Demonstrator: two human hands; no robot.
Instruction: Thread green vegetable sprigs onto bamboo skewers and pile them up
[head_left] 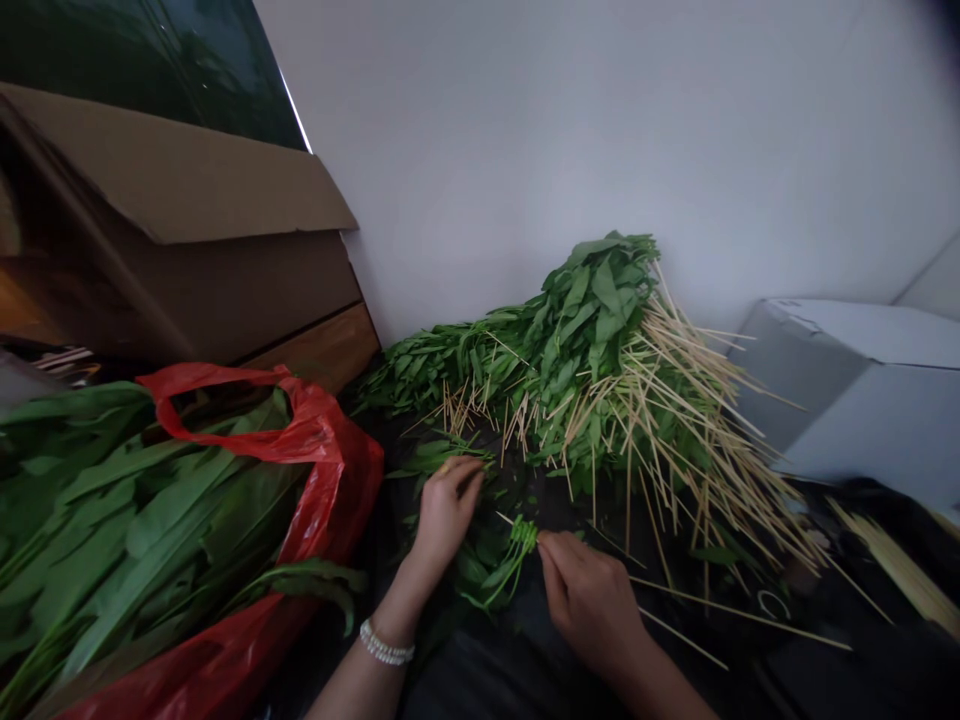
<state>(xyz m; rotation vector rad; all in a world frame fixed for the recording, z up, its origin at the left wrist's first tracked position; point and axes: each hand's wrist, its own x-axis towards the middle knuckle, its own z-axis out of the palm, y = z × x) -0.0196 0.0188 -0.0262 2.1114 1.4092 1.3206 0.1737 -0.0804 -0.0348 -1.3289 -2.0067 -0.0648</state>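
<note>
Right hand [592, 595]: fingertips pinching a thin, pale wooden stick [505, 517] bearing folded green stems [523, 536]; long axis runs leftward, slightly away, tip toward left hand. Left hand [442, 505]: fingers bent, nearer the loose green leafy sprigs [431, 458] just beyond; grip unclear.

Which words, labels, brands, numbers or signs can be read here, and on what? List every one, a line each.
No readable text anywhere in this view.
White box: faint marks near its top edge, too small and blurred to read or even to confirm as print.
Cardboard box: no lettering that I can make out.
Red bag: none visible on the part that shows.
</note>
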